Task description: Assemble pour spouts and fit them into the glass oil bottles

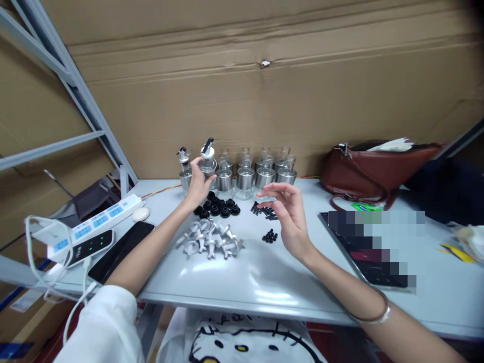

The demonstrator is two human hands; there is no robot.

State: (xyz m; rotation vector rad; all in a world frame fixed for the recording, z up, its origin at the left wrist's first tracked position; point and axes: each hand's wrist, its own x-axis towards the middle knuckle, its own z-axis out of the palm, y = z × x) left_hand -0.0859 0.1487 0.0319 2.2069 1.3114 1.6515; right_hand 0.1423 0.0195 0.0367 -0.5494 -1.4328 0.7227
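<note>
Table: pale, glossy top (242, 282); light parts will probably slide on it easily.
Spout pieces: silver-coloured, in a loose pile (209, 243) near the front edge; probably light and rigid. Take one by its stem, clear of its neighbours.
Small black parts: a tight cluster (269, 236) to the right of the spout pieces; likely very light. Pick singly with a fingertip pinch.
Right hand: raised (291, 222) over the table, fingers loosely curled and thumb apart from them; no part visible in its grasp.
Black stoppers: heaped (225, 209) behind the spout pieces; they look rubbery, so expect some give and good grip. Hold by the rim.
Black strips: scattered (257, 207) beside the right hand's fingers; thin, presumably stiff and light.
Left hand: closed (199, 184) around the spouted bottle, well apart from the right hand.
Spouted bottle: at the left of the bottle group (207, 165), spout and black lever on top; its base is hidden, so contact with the table cannot be told. Judged heaviest of the items, rigid, with fragile, slippery glass. Hold around the metal-look band; avoid lifting by the lever.
Open bottles: upright in rows (245, 179) at the back, bare necks close together; knocking is a chipping risk.
</note>
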